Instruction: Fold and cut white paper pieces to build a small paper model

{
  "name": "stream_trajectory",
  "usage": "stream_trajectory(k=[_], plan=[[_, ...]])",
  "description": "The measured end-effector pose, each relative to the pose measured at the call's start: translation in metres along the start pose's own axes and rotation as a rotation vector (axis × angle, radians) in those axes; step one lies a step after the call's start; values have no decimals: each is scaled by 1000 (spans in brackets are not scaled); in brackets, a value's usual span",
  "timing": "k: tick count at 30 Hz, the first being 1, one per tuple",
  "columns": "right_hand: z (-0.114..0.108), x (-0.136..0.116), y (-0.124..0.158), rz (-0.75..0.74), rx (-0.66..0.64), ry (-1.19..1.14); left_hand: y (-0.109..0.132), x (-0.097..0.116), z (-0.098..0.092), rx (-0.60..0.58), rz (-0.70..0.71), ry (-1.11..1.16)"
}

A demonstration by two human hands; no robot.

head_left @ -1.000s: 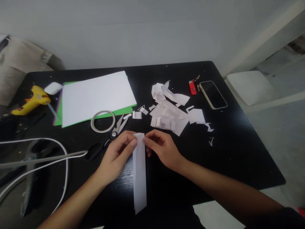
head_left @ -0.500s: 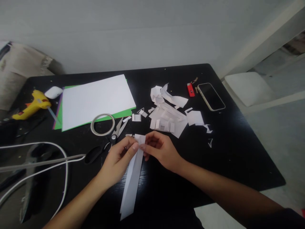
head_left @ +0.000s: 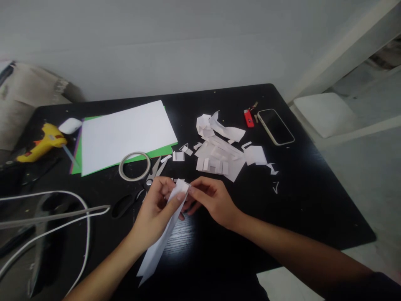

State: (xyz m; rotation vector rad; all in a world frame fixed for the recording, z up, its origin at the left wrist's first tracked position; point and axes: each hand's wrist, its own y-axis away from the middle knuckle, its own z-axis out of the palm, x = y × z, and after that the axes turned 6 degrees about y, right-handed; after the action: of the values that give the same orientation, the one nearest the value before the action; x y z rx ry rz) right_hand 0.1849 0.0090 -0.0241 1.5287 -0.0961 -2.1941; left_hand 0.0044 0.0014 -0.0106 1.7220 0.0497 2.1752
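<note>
A long folded white paper strip (head_left: 158, 250) slants from between my hands down toward the table's near edge. My left hand (head_left: 158, 211) grips it close to its upper end, thumb lying on top. At that end, my right hand (head_left: 214, 200) pinches the edge between thumb and fingers. Black-handled scissors (head_left: 149, 181) lie with blades apart just beyond my left hand. A roll of tape (head_left: 134, 166) rests beside them, partly over the sheets. Past my right hand is a heap of cut and folded white paper scraps (head_left: 219, 152).
White and green paper sheets (head_left: 128, 133) lie stacked at the back left. Near them are a yellow glue gun (head_left: 46, 142) and a white case (head_left: 70, 125). White cables (head_left: 86, 234) cross the left side. A red lighter (head_left: 249, 118) and a phone (head_left: 275, 126) sit back right.
The strip has tilted, its lower end swinging left. My left thumb now lies across its upper part, and my right hand has shifted to its top right edge.
</note>
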Motion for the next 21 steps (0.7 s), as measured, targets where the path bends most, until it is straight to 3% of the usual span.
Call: stream_trajectory(k=[14, 21], plan=[[1, -3, 0, -64, 60, 67, 3, 3, 2, -23, -4, -7], [-2, -7, -1, -105, 91, 123, 0, 8, -3, -150, -131, -35]])
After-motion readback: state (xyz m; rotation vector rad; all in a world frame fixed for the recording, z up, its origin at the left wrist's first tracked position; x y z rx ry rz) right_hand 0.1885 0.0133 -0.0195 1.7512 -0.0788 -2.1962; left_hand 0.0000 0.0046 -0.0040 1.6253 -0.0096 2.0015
